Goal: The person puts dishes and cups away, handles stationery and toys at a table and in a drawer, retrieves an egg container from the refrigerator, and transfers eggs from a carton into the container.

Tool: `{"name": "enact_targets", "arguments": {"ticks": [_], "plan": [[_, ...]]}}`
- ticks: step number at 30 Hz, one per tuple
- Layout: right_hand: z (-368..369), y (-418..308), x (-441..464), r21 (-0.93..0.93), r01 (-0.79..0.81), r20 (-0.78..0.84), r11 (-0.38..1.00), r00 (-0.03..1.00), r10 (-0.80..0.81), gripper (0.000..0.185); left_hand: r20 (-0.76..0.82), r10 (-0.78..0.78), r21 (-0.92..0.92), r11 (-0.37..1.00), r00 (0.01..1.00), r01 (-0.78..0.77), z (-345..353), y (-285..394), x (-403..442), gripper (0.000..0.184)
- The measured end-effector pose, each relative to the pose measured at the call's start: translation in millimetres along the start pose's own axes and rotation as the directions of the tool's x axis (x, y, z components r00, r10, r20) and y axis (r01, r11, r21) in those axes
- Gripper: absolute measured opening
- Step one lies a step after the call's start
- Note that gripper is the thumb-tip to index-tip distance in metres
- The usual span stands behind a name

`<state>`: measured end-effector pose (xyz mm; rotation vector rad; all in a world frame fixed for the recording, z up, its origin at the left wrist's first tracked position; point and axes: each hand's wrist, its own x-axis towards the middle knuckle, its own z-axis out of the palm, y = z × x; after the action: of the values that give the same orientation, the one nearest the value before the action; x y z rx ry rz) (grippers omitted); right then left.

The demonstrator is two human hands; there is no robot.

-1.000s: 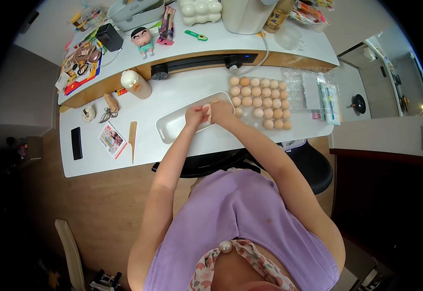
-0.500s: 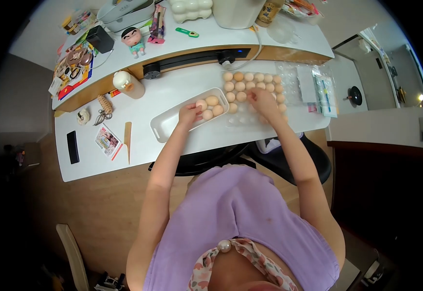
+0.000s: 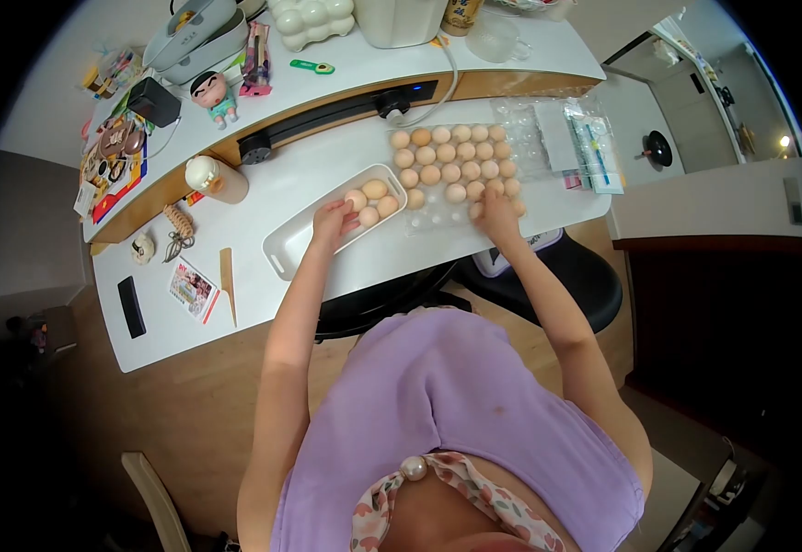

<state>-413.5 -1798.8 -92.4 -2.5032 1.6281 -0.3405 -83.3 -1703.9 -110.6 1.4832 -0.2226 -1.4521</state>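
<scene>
Inside a long white container [image 3: 288,247], my left hand [image 3: 331,221] has its fingers stretched out against several pale brown eggs [image 3: 376,189] gathered at the far right end. My right hand [image 3: 496,219] is over the near right part of a clear plastic egg tray [image 3: 424,222], its fingers bent down around an egg [image 3: 476,211] in the front rows. Rows of eggs [image 3: 451,172] fill most of the tray. Some cups at its near left hold no egg. My right fingers partly hide the eggs beneath them.
A clear plastic lid [image 3: 516,115] and packets [image 3: 594,152] lie right of the eggs. A bottle with a white cap [image 3: 219,181], a wooden stick [image 3: 227,281], a card [image 3: 194,290] and a phone [image 3: 131,307] lie to the left. A raised shelf [image 3: 341,90] runs behind.
My right hand has moved nearer to me over the egg tray, down to its front rows. My left hand stays against the eggs in the white container. The whole view has shifted slightly.
</scene>
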Motion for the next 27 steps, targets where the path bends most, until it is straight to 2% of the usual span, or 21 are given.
{"name": "enact_targets", "arguments": {"ticks": [3,6,9,10,13,15,17,20,23,27], "plan": [[-14,-7,-5,-0.006,0.059,-0.023,0.998,0.998,-0.059,0.026,0.016,-0.012,-0.018,1.000,1.000,0.012,-1,1,0,0.030],[-25,-16,-5,0.029,-0.001,-0.008,1.000,1.000,0.001,0.024,0.064,0.008,-0.019,1.000,0.998,-0.007,-3,2,-1,0.034],[-71,-51,4,0.075,-0.141,0.043,0.987,0.990,0.138,0.023,0.088,-0.019,-0.074,0.997,0.996,0.026,-6,3,-1,0.038],[-83,-60,8,0.141,-0.076,-0.009,0.987,0.997,0.078,0.025,0.087,-0.028,-0.096,0.995,0.996,0.037,-7,3,-3,0.038],[-106,-104,31,0.349,0.099,0.022,0.932,0.993,-0.113,0.034,0.095,-0.053,-0.147,0.987,0.994,0.066,-7,6,-8,0.039],[-100,-141,46,0.529,0.129,0.098,0.839,0.972,-0.212,0.040,0.109,-0.060,-0.161,0.984,0.992,0.078,-8,7,-7,0.037],[-76,-178,55,0.665,0.122,0.156,0.736,0.942,-0.298,0.030,0.145,-0.081,-0.192,0.975,0.986,0.109,-13,5,0,0.038],[-34,-210,67,0.505,0.251,0.243,0.826,0.877,-0.415,0.037,0.157,-0.111,-0.244,0.958,0.981,0.147,-17,4,2,0.040],[5,-221,70,0.443,0.273,0.260,0.854,0.872,-0.414,0.030,0.140,-0.127,-0.309,0.936,0.982,0.165,-15,8,-4,0.041],[22,-220,67,0.376,0.397,0.246,0.837,0.828,-0.504,0.025,0.082,-0.153,-0.397,0.902,0.985,0.173,-8,14,-17,0.040]]}}
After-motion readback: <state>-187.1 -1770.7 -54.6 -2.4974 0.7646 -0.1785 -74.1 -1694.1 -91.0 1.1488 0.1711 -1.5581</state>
